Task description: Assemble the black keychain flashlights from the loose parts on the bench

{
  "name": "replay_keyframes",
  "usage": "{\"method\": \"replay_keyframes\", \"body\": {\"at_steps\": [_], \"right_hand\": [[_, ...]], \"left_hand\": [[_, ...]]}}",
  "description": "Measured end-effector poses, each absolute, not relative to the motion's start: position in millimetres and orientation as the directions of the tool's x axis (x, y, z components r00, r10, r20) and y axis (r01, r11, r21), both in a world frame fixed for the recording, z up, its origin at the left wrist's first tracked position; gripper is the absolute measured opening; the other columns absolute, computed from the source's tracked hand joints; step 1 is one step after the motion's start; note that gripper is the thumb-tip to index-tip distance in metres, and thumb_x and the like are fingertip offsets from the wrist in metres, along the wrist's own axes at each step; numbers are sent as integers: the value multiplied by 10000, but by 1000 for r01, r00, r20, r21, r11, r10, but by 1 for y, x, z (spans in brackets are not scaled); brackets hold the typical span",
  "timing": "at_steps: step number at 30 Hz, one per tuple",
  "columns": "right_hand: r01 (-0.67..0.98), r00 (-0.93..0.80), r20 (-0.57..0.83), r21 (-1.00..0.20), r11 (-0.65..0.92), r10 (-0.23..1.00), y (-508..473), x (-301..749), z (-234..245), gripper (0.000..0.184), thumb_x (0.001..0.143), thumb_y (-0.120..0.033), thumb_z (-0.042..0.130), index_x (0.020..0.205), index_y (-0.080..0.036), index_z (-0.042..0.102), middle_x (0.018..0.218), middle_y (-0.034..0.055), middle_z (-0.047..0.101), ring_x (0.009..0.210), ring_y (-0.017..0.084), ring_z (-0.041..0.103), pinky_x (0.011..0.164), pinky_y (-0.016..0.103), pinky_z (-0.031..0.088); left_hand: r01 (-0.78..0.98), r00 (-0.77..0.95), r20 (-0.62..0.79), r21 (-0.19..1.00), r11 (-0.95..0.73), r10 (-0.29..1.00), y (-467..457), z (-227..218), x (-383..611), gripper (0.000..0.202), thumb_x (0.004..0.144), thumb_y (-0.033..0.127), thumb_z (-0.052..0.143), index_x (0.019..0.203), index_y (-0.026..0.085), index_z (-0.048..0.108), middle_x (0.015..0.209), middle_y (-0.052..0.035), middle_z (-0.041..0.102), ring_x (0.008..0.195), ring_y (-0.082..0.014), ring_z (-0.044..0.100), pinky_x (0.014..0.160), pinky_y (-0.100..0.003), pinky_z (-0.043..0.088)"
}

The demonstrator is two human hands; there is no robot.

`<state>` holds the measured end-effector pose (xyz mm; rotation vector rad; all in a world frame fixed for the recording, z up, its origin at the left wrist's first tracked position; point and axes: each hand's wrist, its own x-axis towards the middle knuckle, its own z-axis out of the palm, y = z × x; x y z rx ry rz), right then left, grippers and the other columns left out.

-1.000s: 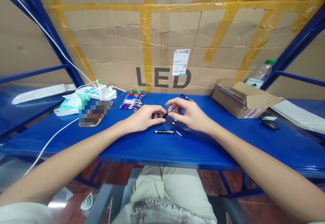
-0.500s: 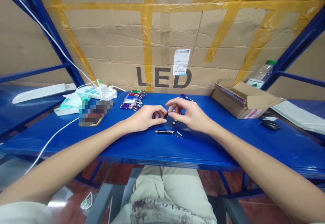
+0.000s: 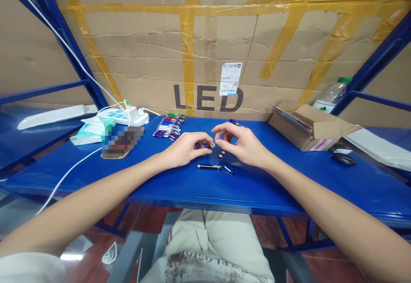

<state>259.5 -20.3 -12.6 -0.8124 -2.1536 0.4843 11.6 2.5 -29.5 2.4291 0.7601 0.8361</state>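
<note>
My left hand [image 3: 184, 149] rests on the blue table [image 3: 167, 180], its thumb and forefinger pinched on a small dark tube with a round silvery end [image 3: 212, 145]. My right hand [image 3: 240, 144] hovers just right of it, fingers curled, thumb and forefinger close to that end. Two small round button cells [image 3: 221, 154] lie on the table between the hands. In front of them lies a black pen-shaped flashlight with a key clip [image 3: 214, 168].
A row of coloured small flashlights [image 3: 167, 127] lies at the back. A white power strip [image 3: 122, 115], a tissue pack [image 3: 91, 131] and a cable are at the left. An open cardboard box [image 3: 308, 126], a bottle [image 3: 330, 94] and a black mouse [image 3: 343, 159] stand right.
The small tube in my left hand has turned so its round end now faces up. My right fingers have drawn slightly off it. The view shifted a little.
</note>
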Motion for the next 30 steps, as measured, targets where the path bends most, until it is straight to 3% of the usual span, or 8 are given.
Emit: {"method": "replay_keyframes", "body": {"at_steps": [5, 10, 13, 16, 21, 25, 30], "right_hand": [[449, -412, 572, -551, 704, 710, -18, 262, -11, 202, 1029, -354, 641, 1164, -214, 693, 960, 42, 767, 768, 182, 655, 736, 326, 514], [473, -394, 571, -546, 692, 720, -17, 262, -12, 198, 1024, -354, 637, 1145, -209, 697, 915, 36, 753, 737, 181, 637, 716, 323, 501], [487, -391, 565, -543, 684, 727, -17, 261, -13, 197, 1020, -341, 632, 1147, -205, 699, 908, 32, 749, 730, 178, 631, 707, 320, 492], [505, -384, 564, -535, 677, 731, -16, 262, -13, 194, 1012, -313, 622, 1150, -198, 697, 904, 28, 742, 713, 170, 615, 691, 311, 477], [573, -509, 428, -478, 665, 747, -10, 267, -13, 141, 949, -201, 617, 1080, -204, 668, 907, 23, 744, 705, 167, 600, 682, 299, 444], [592, -643, 277, -411, 693, 714, -9, 270, -13, 130, 893, -125, 621, 993, -206, 636, 951, 30, 729, 758, 174, 605, 714, 294, 439], [575, -697, 191, -426, 698, 691, -10, 272, -11, 157, 859, -116, 692, 970, -220, 653, 910, 11, 728, 748, 177, 606, 683, 282, 429]], "left_hand": [[322, 671, 533, 416, -850, 515, 1, -25, 8, 136, 1058, 296, 656, 1142, 212, 723, 1142, -59, 755, 965, -189, 703, 929, -329, 551], [321, 677, 539, 396, -860, 501, 1, -23, 8, 143, 1066, 288, 644, 1157, 211, 723, 1176, -68, 753, 995, -190, 707, 950, -329, 549], [350, 653, 515, 445, -825, 555, 2, -24, 8, 158, 1046, 306, 680, 1163, 214, 733, 1143, -52, 776, 956, -185, 718, 899, -312, 548], [370, 640, 419, 567, -736, 645, 4, -28, 9, 206, 1009, 334, 731, 1173, 210, 734, 1077, -37, 806, 939, -191, 744, 817, -291, 536], [274, 685, 296, 742, -612, 666, 9, -36, 10, 265, 970, 362, 754, 1160, 182, 713, 1069, -62, 832, 1012, -219, 785, 932, -339, 569], [286, 690, 298, 725, -626, 660, 8, -35, 10, 256, 975, 355, 742, 1165, 183, 723, 1082, -65, 836, 1016, -219, 787, 922, -341, 568], [287, 688, 293, 730, -620, 664, 5, -32, 11, 234, 958, 344, 758, 1124, 184, 719, 1065, -64, 837, 1001, -218, 789, 905, -339, 577]]}}
